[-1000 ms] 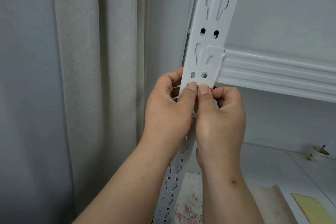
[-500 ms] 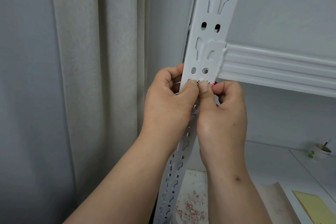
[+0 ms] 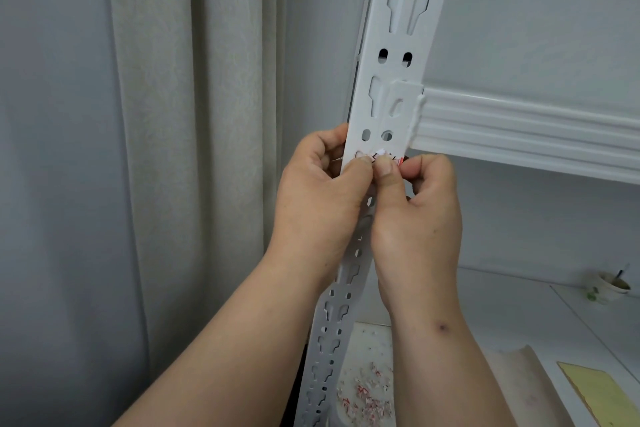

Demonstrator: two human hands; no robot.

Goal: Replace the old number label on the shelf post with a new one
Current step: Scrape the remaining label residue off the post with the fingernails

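Observation:
A white slotted shelf post (image 3: 401,45) runs up the middle of the view. Just below the crossbeam joint a torn white label with red and black marks (image 3: 384,157) sticks to the post's face. My left hand (image 3: 318,198) wraps around the post's left edge, its thumb tip pressed on the label. My right hand (image 3: 419,211) curls around the right edge, its thumb beside the left one on the label. Most of the label is hidden under both thumbs.
A white ribbed crossbeam (image 3: 526,128) runs right from the post. A grey curtain (image 3: 194,149) hangs at the left. Below lie red and white paper scraps (image 3: 363,395) on a white surface, a yellow pad (image 3: 602,395) and a small cup (image 3: 609,286).
Both thumbs have stayed at the same spot on the post, scraping at the label. A small white flap of torn label now shows above the thumb tips.

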